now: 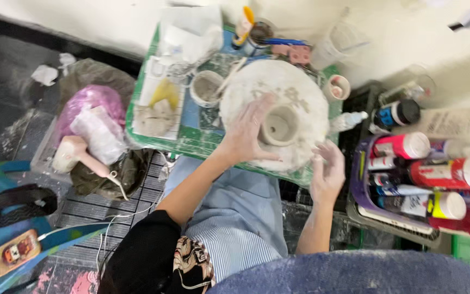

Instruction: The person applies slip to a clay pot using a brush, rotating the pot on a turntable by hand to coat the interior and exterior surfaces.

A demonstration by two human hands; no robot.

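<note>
Head view: at frame centre, a small clay pot (279, 126) is being shaped on a white turntable (300, 92). It is cupped by the left hand (246, 133); the right hand (326, 171) rests open at the wheel's edge. Next, steady, even pressure seems needed.

Two hands work at one small clay pot (279, 126) on one round turntable (300, 92). One hair dryer (74, 154) lies left; one phone (12, 253) sits below.
</note>
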